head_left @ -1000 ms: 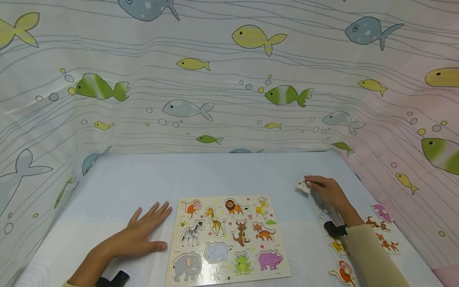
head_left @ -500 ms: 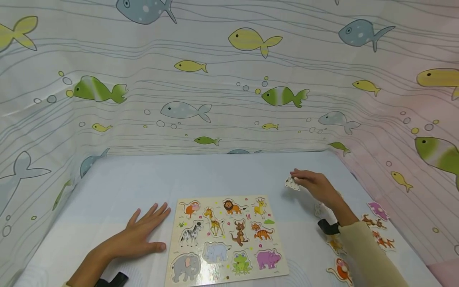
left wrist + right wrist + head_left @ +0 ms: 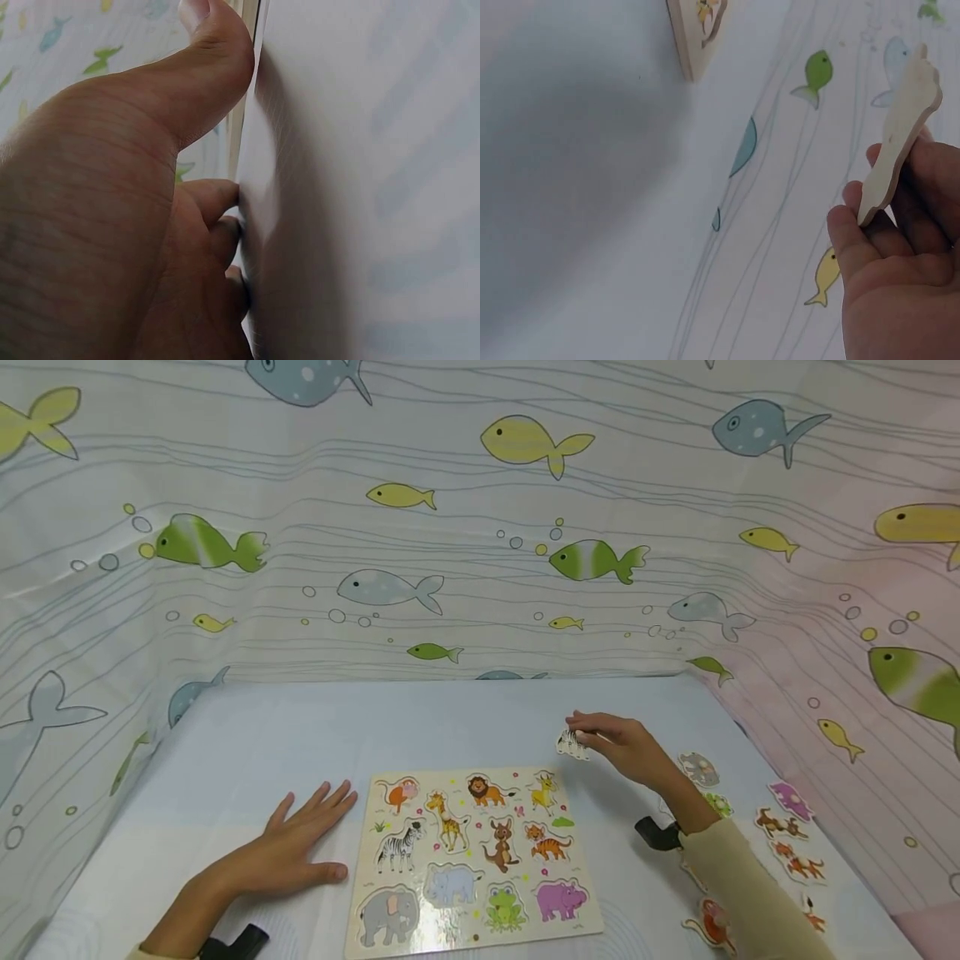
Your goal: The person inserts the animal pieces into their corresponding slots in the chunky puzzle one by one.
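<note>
My right hand (image 3: 622, 747) pinches a zebra puzzle piece (image 3: 572, 745) by its upper edge, raised over the table behind the board's far right corner. The right wrist view shows the bare wooden back of the zebra piece (image 3: 904, 124) between thumb and fingers. My left hand (image 3: 281, 852) rests palm down on the table, fingers spread, just left of the wooden puzzle board (image 3: 435, 935). Printed animals, among them a zebra (image 3: 401, 847), mark the board's recesses. In the left wrist view the left hand (image 3: 180, 165) lies against the white surface, holding nothing.
Loose pieces lie to the right: an elephant (image 3: 699, 769), a frog (image 3: 717, 803), a hippo (image 3: 791, 801), a kangaroo (image 3: 782, 824), a tiger (image 3: 798, 862) and a monkey (image 3: 716, 925). My right forearm hides others. A fish-patterned cloth (image 3: 495, 543) stands behind the table.
My right hand has carried the zebra piece leftward toward the board, uncovering the elephant and frog pieces. My left hand has stayed in place.
</note>
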A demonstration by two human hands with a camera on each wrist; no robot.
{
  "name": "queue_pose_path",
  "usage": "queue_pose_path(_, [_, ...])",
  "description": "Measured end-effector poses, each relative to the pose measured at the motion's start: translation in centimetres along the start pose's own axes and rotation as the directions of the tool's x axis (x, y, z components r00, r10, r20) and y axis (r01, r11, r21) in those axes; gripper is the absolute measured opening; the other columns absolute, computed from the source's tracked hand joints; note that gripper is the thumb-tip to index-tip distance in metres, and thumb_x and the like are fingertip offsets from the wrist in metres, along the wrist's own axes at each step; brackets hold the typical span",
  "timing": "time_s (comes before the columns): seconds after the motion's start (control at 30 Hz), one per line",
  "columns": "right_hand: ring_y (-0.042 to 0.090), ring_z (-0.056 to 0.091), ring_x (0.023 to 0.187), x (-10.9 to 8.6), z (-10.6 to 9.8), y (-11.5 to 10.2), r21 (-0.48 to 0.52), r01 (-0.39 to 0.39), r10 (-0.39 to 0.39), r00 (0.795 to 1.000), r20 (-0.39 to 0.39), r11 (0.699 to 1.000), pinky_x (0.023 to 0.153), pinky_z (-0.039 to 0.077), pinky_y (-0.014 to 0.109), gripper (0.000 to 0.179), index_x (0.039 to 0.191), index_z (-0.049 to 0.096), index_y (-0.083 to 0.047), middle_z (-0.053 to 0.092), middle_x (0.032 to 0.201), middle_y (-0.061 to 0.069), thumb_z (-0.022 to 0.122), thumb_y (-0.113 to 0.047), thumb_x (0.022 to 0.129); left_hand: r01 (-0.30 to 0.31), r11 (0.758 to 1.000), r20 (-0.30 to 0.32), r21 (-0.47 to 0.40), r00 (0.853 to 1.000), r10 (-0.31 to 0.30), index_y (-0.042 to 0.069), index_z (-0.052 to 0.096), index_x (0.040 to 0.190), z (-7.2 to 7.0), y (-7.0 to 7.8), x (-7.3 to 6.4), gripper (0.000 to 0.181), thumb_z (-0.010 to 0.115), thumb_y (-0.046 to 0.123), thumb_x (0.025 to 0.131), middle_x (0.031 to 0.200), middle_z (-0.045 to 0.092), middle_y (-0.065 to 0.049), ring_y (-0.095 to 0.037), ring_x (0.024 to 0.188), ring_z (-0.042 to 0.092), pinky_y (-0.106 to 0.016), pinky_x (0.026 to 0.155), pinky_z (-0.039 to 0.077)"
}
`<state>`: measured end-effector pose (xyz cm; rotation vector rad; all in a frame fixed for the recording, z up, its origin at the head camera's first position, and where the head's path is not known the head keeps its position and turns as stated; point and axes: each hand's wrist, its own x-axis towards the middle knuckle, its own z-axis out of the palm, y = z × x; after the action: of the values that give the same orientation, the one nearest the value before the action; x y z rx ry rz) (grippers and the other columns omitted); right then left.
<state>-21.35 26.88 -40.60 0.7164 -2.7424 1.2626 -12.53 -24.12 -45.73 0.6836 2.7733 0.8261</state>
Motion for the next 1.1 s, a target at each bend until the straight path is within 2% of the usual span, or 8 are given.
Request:
queue_pose_path(0.13, [0.025, 0.05, 0.14, 0.1, 1.3, -0.7, -0.011, 0.04, -0.039, 0.998, 0.039, 0.999, 0.11, 0.045, 0.045, 0.029, 0.127, 0.069, -0.016, 0.063, 0.139, 0.003, 0.061, -0.023, 0.1, 0.006, 1.0, 0.004, 0.002, 1.0, -0.006, 0.015, 0.035, 0.156, 0.3, -0.2, 0.0, 0.099, 0.073, 0.062, 0.078, 0.165, 0.025, -0.015, -0.049, 0.152, 0.013, -0.066, 0.119, -0.01])
queue_pose_path(0.3, [0.026, 0.052, 0.138, -0.2, 3.3, -1.4, 0.003, 0.093, -0.093, 0.991, 0.099, 0.996, 0.11, 0.045, 0.048, 0.029, 0.127, 0.068, -0.017, 0.064, 0.138, 0.002, 0.062, -0.022, 0.1, 0.018, 1.0, 0.02, -0.023, 1.0, -0.017, 0.016, 0.036, 0.156, 1.4, -0.5, -0.5, 0.098, 0.073, 0.062, 0.077, 0.165, 0.026, -0.013, -0.049, 0.151, 0.013, -0.064, 0.119, -0.014])
queue_pose_path(0.47, [0.028, 0.053, 0.137, 0.8, 4.9, -2.7, 0.037, 0.151, -0.154, 0.979, 0.136, 0.988, 0.108, 0.047, 0.046, 0.028, 0.126, 0.069, -0.014, 0.065, 0.136, 0.004, 0.062, -0.02, 0.099, 0.006, 1.0, 0.006, -0.024, 1.0, -0.006, 0.016, 0.036, 0.156, 1.6, -0.7, -0.6, 0.097, 0.073, 0.061, 0.078, 0.165, 0.026, -0.014, -0.05, 0.151, 0.014, -0.066, 0.119, -0.011])
queue_pose_path(0.67, [0.026, 0.053, 0.137, 2.2, 6.8, -4.5, 0.083, 0.218, -0.23, 0.953, 0.195, 0.972, 0.107, 0.049, 0.041, 0.028, 0.125, 0.069, -0.011, 0.066, 0.135, 0.005, 0.061, -0.021, 0.1, 0.01, 1.0, -0.006, -0.023, 1.0, -0.01, 0.014, 0.037, 0.155, 1.1, -0.5, -0.7, 0.097, 0.074, 0.06, 0.077, 0.164, 0.027, -0.015, -0.05, 0.151, 0.014, -0.067, 0.118, -0.011])
queue_pose_path(1.1, [0.022, 0.055, 0.135, 4.0, 10.8, -8.6, 0.084, 0.341, -0.35, 0.895, 0.276, 0.936, 0.106, 0.05, 0.031, 0.028, 0.124, 0.07, -0.007, 0.066, 0.134, 0.006, 0.062, -0.019, 0.099, -0.004, 1.0, -0.024, 0.004, 1.0, 0.004, 0.014, 0.037, 0.156, 0.4, -0.3, -0.3, 0.096, 0.072, 0.061, 0.079, 0.164, 0.027, -0.015, -0.05, 0.151, 0.015, -0.07, 0.117, -0.007])
